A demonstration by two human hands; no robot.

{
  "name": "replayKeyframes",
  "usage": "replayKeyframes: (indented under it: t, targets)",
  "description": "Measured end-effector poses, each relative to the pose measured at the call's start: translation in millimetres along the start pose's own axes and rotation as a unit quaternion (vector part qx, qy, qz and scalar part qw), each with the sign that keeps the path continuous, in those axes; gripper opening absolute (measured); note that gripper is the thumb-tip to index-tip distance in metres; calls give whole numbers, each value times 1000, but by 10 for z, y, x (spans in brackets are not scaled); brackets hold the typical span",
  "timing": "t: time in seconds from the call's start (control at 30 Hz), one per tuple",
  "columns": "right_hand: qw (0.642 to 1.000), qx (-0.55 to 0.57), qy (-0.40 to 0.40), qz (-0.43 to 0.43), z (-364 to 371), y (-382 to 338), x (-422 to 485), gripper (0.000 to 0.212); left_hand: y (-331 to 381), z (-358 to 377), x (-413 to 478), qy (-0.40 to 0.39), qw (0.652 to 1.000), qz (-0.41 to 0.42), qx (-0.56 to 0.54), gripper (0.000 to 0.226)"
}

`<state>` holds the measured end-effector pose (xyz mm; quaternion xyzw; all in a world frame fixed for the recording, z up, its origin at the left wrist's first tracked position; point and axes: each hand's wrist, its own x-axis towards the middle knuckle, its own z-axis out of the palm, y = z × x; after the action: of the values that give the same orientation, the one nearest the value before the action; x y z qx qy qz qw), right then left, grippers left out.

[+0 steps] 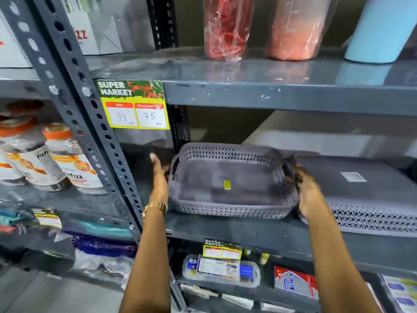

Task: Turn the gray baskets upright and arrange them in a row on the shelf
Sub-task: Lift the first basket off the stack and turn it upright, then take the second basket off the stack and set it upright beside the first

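Observation:
An upright gray perforated basket (230, 181) with a small yellow sticker inside sits on the middle shelf (248, 236), near its left end. My left hand (159, 177) is against its left handle, fingers wrapped around the rim. My right hand (309, 195) grips its right end. Directly to the right, a second gray basket (361, 195) lies upside down, its flat bottom with a white label facing up. My right hand is squeezed between the two baskets.
A slotted metal upright (90, 136) stands left of the basket. A yellow price tag (135, 107) hangs from the upper shelf edge. Wrapped red and pink tumblers (225, 28) and a blue one (379, 30) stand above. Jars (67, 159) fill the left bay.

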<state>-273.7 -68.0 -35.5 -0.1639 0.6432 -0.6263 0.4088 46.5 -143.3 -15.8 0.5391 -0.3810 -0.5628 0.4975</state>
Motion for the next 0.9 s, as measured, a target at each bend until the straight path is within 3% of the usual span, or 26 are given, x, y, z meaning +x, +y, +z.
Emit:
replayKeyframes:
  t: [0.13, 0.23, 0.33, 0.47, 0.53, 0.6, 0.67, 0.77, 0.83, 0.9]
  targets:
    - [996, -83, 21, -24, 67, 252, -139, 36, -152, -37, -35, -3, 990, -23, 136, 80]
    - [988, -137, 20, -67, 86, 377, -198, 31, -254, -30, -74, 54, 973, 35, 219, 52]
    - [970, -224, 26, -91, -1, 486, -221, 40, -313, 5, -130, 84, 940, 74, 321, 49]
    - [967, -235, -21, -98, -140, 489, -288, 36, -325, 65, -135, 125, 862, 45, 490, 44]
    - [969, -216, -52, -113, -211, 413, -388, 34, -306, 180, -190, 155, 805, 32, 572, 58]
    - [976, -176, -78, -99, -336, 260, -480, 34, -257, 404, -292, 167, 773, 73, 608, 71]
    - [986, -107, -100, -75, -523, 41, -563, 31, -208, 721, -430, 138, 789, 179, 571, 60]
    - [990, -28, -95, -105, -1059, -363, -543, 27, -176, 1452, -817, 4, 884, 317, 343, 29]
    - [988, -22, -55, -142, -1436, -538, -401, 25, -200, 1910, -1077, -85, 923, 299, 225, 25]
    - [981, -74, 17, -180, -1894, -663, -186, 20, -323, 2366, -1259, -146, 935, 250, 206, 26]
